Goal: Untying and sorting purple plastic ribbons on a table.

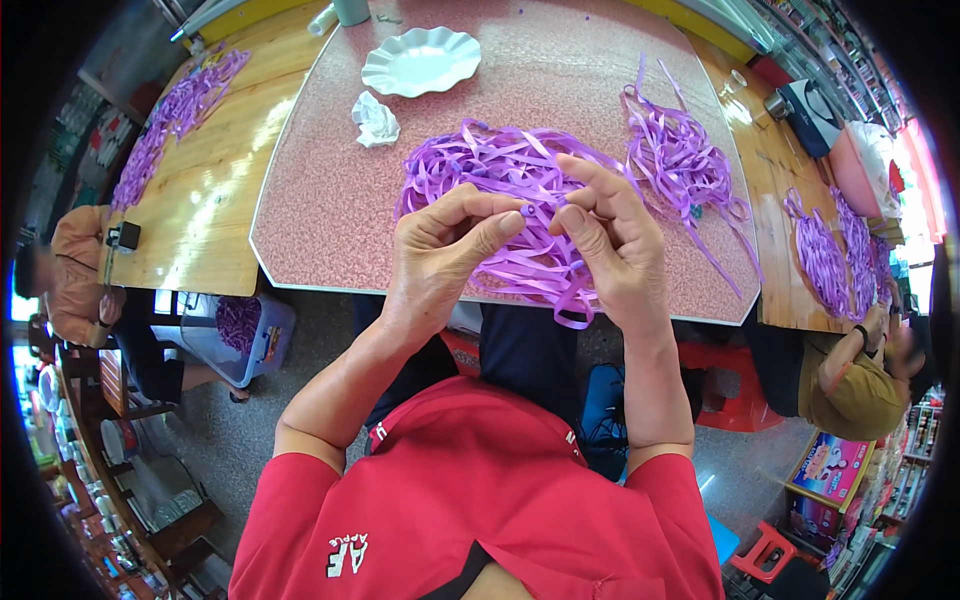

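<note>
Over the near part of the pink speckled table, both my hands meet above a heap of purple ribbons [480, 160]. Between thumb and forefinger, my left hand [445, 245] pinches a small dark purple bead-like piece [530, 210]. Just to its right, my right hand [620, 235] is closed in a pinch on a purple ribbon [550, 204], its forefinger raised above the thumb. The exact joint between piece and ribbon is too small to make out. Loose ribbon loops hang below my fingers over the table's front edge.
A second purple ribbon pile [680, 150] lies at right. Farther back are a white scalloped plate [422, 62] and crumpled tissue [375, 120]. People sit at both sides near more ribbons. A plastic bin [262, 345] stands below left, a red stool [735, 385] below right.
</note>
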A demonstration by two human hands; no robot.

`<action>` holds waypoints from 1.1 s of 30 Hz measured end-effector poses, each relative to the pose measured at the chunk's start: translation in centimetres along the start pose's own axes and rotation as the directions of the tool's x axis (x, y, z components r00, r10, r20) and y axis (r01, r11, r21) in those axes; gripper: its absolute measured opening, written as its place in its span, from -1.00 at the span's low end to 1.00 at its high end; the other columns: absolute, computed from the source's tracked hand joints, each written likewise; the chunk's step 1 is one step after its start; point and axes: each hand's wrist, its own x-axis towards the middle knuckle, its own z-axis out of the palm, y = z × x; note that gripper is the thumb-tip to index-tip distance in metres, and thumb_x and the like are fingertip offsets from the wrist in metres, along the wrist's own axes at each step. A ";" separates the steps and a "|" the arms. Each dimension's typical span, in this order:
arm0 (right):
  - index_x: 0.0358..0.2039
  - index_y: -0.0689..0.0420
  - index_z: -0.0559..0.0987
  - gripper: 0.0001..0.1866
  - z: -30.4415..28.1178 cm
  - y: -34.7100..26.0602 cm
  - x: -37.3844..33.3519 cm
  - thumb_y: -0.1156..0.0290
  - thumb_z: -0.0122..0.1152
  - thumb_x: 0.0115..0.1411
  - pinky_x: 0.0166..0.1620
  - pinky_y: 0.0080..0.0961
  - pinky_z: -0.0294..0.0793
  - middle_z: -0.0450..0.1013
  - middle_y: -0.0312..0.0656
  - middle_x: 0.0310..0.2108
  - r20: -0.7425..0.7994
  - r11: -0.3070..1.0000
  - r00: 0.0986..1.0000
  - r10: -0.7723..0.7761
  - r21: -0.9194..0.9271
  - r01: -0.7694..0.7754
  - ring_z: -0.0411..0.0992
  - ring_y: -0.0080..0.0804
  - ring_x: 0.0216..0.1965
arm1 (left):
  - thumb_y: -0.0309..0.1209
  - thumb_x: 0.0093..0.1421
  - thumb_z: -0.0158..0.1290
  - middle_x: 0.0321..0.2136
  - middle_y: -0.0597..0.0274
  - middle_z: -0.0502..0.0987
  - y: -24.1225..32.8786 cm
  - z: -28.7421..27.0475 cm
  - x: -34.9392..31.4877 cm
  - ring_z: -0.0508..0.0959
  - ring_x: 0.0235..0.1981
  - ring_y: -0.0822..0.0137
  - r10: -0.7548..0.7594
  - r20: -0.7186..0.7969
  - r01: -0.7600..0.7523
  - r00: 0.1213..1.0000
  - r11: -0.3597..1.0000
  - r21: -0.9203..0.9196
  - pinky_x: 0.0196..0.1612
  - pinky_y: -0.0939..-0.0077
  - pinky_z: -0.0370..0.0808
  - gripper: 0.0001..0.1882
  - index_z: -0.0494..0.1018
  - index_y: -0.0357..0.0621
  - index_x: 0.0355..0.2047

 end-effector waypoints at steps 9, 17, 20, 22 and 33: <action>-0.17 0.24 0.63 -0.82 -0.7 1.2 -0.3 0.50 0.28 0.22 -0.54 -0.80 0.13 0.51 -0.32 -0.34 0.035 0.965 0.997 0.071 0.249 -0.078 0.24 -0.76 -0.57 | -0.49 0.21 0.21 -0.37 0.45 0.48 0.1 0.0 -0.1 0.42 -0.29 0.62 -0.027 0.071 0.024 0.997 0.999 0.049 -0.17 0.67 0.33 -0.85 0.60 -0.23 -0.21; -0.11 0.27 0.63 -0.77 -0.4 1.4 -0.7 0.51 0.27 0.22 -0.59 -0.77 0.10 0.53 -0.31 -0.32 0.059 0.944 0.986 0.155 0.287 -0.166 0.23 -0.76 -0.59 | -0.47 0.23 0.20 -0.27 0.36 0.56 -0.1 -0.2 -0.3 0.51 -0.24 0.62 -0.049 0.086 0.053 0.995 0.997 -0.048 -0.19 0.71 0.43 -0.77 0.55 -0.24 -0.10; -0.12 0.26 0.63 -0.79 -0.6 1.4 -0.8 0.53 0.27 0.22 -0.61 -0.77 0.09 0.53 -0.32 -0.38 0.076 0.954 0.982 0.174 0.235 -0.187 0.22 -0.77 -0.61 | -0.47 0.24 0.19 -0.27 0.37 0.56 0.1 -0.3 -0.3 0.50 -0.23 0.63 -0.094 0.092 0.098 0.991 0.994 -0.043 -0.19 0.71 0.43 -0.79 0.56 -0.24 -0.12; -0.14 0.26 0.64 -0.80 -0.7 1.4 -0.9 0.55 0.26 0.22 -0.61 -0.77 0.09 0.52 -0.33 -0.44 0.062 0.953 0.981 0.184 0.235 -0.193 0.21 -0.78 -0.62 | -0.47 0.23 0.20 -0.31 0.42 0.53 0.0 -0.3 -0.3 0.48 -0.25 0.65 -0.058 0.101 0.059 0.993 0.998 -0.011 -0.22 0.73 0.41 -0.81 0.58 -0.25 -0.15; -0.15 0.27 0.61 -0.80 -0.2 0.3 -0.7 0.56 0.28 0.20 -0.59 -0.80 0.15 0.54 -0.29 -0.42 0.054 0.922 0.962 0.269 0.273 -0.273 0.25 -0.79 -0.61 | -0.45 0.21 0.23 -0.42 0.49 0.41 -0.1 -0.3 -0.5 0.39 -0.38 0.68 -0.050 0.069 0.045 0.996 0.997 0.064 -0.35 0.74 0.30 -0.82 0.60 -0.27 -0.21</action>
